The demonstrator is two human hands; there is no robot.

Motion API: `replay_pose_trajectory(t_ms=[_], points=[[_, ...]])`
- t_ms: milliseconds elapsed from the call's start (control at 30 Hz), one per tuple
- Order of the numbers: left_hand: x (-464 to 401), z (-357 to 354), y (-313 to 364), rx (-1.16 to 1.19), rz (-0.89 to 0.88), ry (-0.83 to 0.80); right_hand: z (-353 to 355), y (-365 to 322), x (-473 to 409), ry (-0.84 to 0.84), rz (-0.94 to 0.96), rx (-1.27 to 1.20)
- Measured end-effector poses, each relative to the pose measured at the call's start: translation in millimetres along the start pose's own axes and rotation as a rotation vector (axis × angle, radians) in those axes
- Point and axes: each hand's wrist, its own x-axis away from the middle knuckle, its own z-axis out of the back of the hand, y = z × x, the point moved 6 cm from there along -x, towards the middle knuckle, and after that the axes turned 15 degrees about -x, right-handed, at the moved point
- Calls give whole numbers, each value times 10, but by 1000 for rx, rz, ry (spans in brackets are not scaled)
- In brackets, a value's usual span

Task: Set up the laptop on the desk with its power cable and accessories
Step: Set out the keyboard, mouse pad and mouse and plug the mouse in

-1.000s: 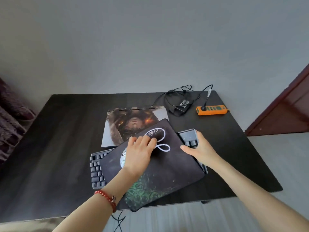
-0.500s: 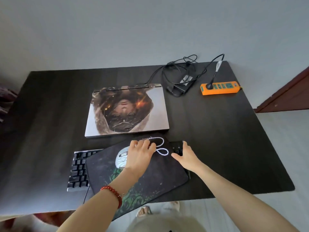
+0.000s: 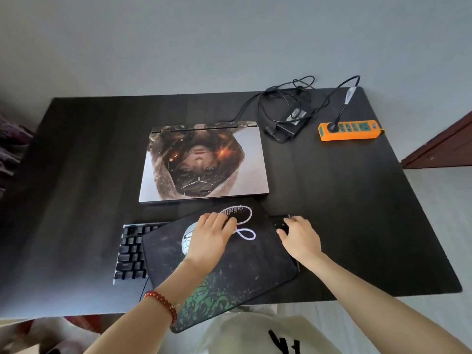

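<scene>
A dark wooden desk (image 3: 76, 200) fills most of the frame, set against a pale grey wall. A closed laptop (image 3: 204, 162), its lid covered by a printed portrait seen upside down, is laid flat at the centre of the frame, hinge toward the wall. Just below it, a black mouse pad (image 3: 255, 264) with a white looped design and a green pattern at its lower end is spread at a slant, its lower corner hanging past the desk's near edge. The pad is laid over a black keyboard (image 3: 130, 254), whose left end is exposed at centre left and whose right end is barely seen at the pad's right edge.

An orange power strip (image 3: 357, 134), with one black plug inserted at its left end, is placed at the upper right of the frame. To its left, a black power adapter (image 3: 293, 121) is seen among loops of black power cable (image 3: 245, 108), one strand of which is led to the laptop's rear right corner.

The left hand (image 3: 209, 241), a red bead bracelet (image 3: 163, 302) worn on its wrist, is laid palm down on the pad with fingers spread loosely, gripping nothing. The right hand (image 3: 301, 238) is set at the pad's right edge, fingers bent onto the keyboard's exposed end; whether anything is pinched cannot be told.
</scene>
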Motion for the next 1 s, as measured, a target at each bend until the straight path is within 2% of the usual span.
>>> replay_pose_trajectory(t_ms=[67,167,233,400,500,633,800,1000], points=[[24,17,-82,27,30,19,-42,-117,-1,7,29,51],[51,59,-180,66,59,34,-182,-236,-5,-45,-77,47],[79,104,-276,106,91,21,-155,-328,14,43,-123,-29],[35,293,-486,207,206,72,189,-638,256,189,165,-220],[-158,493,-471,265,206,147,656,-605,314,321,247,-285],[-553,715,-225,247,144,200,1288,-164,181,456,159,-328],[-1054,715,424,254,73,135,1864,755,93,653,-65,-214],[-1595,421,1217,285,44,17,2076,1872,-187,656,-283,-320]])
